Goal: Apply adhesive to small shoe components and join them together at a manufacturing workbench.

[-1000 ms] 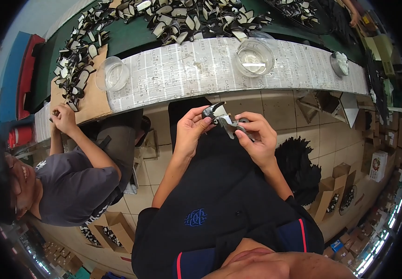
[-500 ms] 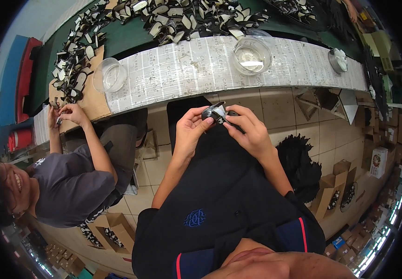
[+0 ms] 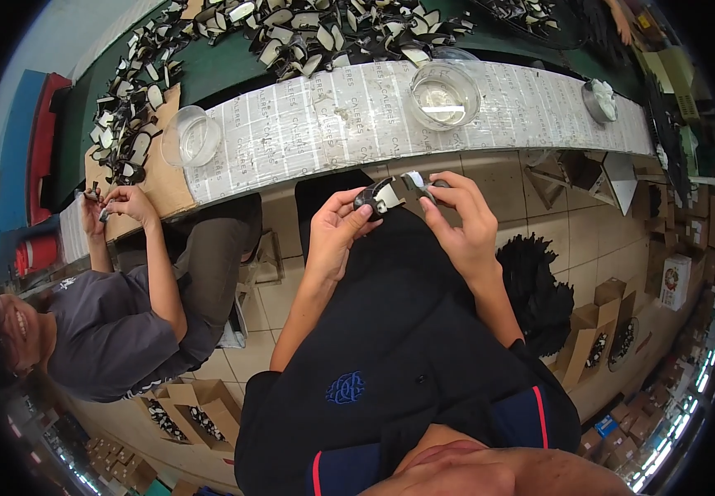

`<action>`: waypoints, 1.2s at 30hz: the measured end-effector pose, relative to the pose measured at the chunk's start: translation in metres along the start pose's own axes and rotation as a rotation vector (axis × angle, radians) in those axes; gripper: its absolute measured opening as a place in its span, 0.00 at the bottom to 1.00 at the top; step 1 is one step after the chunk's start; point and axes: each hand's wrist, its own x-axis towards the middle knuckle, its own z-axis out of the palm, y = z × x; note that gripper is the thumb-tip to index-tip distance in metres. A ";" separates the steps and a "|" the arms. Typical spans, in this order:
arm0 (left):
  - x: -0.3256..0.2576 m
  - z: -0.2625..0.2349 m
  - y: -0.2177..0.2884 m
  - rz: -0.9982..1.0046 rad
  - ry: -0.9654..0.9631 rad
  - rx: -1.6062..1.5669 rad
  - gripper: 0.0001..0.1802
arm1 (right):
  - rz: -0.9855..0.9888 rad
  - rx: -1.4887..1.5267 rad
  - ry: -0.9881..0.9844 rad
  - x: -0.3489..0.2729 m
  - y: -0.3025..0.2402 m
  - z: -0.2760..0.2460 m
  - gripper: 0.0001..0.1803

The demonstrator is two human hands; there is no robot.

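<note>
My left hand (image 3: 337,236) is closed on a small glossy black shoe part (image 3: 380,198), curved, with a cream lining facing up. My right hand (image 3: 461,215) pinches a small dark tool (image 3: 414,183) with a pale, whitish end; its exact kind is too small to tell. The tool lies just to the right of the shoe part, with a narrow gap between them. Both hands are above my lap, in front of the table edge. On the green table top, a heap of similar black-and-cream shoe parts (image 3: 328,37) spreads across the far side.
Along the covered table edge (image 3: 316,116) stand two clear plastic bowls (image 3: 192,140) (image 3: 444,95) and a small container of white material (image 3: 600,101). A co-worker (image 3: 117,322) sits at left, handling a small part. A black bundle (image 3: 537,289) and cardboard boxes (image 3: 582,339) are at right.
My right hand has moved right and drawn the pale-ended tool away from the shoe part. My left hand has shifted slightly left, still holding the part.
</note>
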 end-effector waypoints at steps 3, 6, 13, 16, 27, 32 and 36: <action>0.001 -0.001 0.000 -0.046 -0.009 -0.084 0.16 | 0.082 0.122 -0.026 -0.001 -0.008 0.000 0.12; 0.001 -0.001 0.000 -0.053 0.004 -0.111 0.15 | 0.107 0.195 -0.080 -0.003 -0.015 0.005 0.12; 0.001 0.000 0.001 -0.049 0.005 -0.105 0.15 | 0.034 0.137 -0.135 -0.006 -0.014 0.015 0.12; 0.001 -0.003 0.000 -0.043 0.014 -0.109 0.15 | 0.036 0.102 -0.133 -0.006 -0.013 0.013 0.12; 0.003 -0.006 -0.001 -0.049 0.025 -0.119 0.14 | 0.067 -0.020 0.001 -0.002 0.001 0.005 0.13; 0.005 -0.007 -0.004 -0.055 0.035 -0.131 0.14 | 0.046 0.082 -0.075 -0.003 -0.006 0.007 0.13; 0.003 -0.003 -0.001 -0.047 0.029 -0.126 0.14 | 0.065 0.105 -0.121 -0.007 -0.010 0.011 0.13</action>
